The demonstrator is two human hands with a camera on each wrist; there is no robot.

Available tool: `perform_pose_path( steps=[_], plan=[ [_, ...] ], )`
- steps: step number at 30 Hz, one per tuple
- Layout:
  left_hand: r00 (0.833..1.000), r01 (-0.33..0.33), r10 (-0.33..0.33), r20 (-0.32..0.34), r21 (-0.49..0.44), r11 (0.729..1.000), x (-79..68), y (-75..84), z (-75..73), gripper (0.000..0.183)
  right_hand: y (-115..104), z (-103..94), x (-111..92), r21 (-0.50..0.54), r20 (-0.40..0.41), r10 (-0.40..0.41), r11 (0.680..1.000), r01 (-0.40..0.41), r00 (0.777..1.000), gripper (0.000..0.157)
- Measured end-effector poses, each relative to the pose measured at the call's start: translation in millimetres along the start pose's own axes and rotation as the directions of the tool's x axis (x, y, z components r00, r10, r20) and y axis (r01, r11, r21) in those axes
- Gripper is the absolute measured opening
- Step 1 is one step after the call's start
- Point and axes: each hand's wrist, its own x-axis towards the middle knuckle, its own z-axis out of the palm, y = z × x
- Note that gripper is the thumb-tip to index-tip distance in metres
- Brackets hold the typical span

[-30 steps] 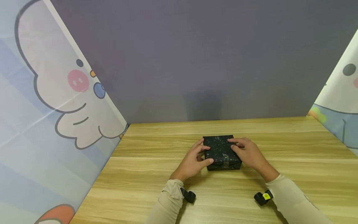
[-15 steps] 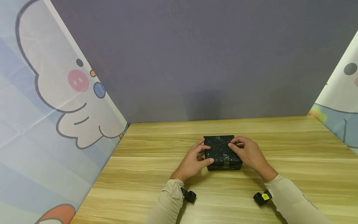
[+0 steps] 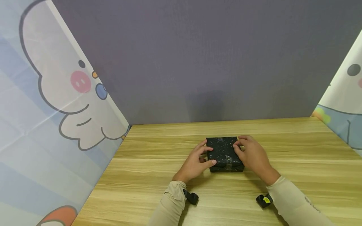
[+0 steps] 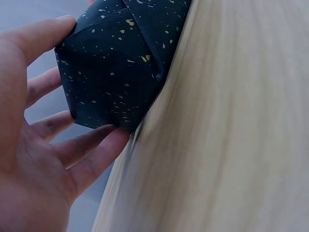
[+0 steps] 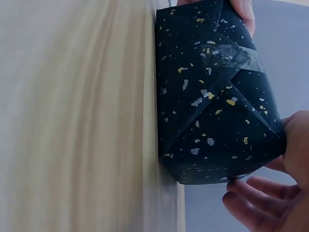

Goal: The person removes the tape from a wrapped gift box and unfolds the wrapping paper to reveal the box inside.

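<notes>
A gift box (image 3: 222,150) wrapped in black paper with gold and silver flecks rests on the wooden table. Clear tape (image 5: 234,57) crosses the folded paper on its near side. My left hand (image 3: 193,163) grips the box's left end, thumb on the top near edge and fingers spread along the side; in the left wrist view its fingertips (image 4: 116,137) reach the lower corner. At the right end, my right hand (image 3: 255,157) has thumb and forefinger drawn together at the top edge. The right wrist view shows its thumb at a corner and the other fingers curled beside the end.
The wooden table (image 3: 158,141) extends on both sides of the box. A grey panel (image 3: 175,62) stands along its back edge. Cartoon-printed sheets flank it, one at the left (image 3: 48,125) and one at the right (image 3: 342,100).
My right hand's forefinger has drawn back from the top of the box to its right edge, and thumb and forefinger have come together. The left hand and box have hardly moved.
</notes>
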Motion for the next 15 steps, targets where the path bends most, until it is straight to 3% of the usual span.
perform_pose_path(
  steps=[5,15],
  plan=[
    [1.000,0.003,-0.003,0.004,-0.006,1.000,-0.1,0.6,0.2,0.046,-0.4,1.5,-2.1,-0.070,-0.053,-0.070,0.995,0.066,0.996,0.006],
    [1.000,-0.011,0.011,0.011,0.012,1.000,-0.7,0.0,0.4,0.050,4.7,5.1,-2.1,0.082,-0.048,0.014,0.997,-0.010,0.999,0.009]
  ],
)
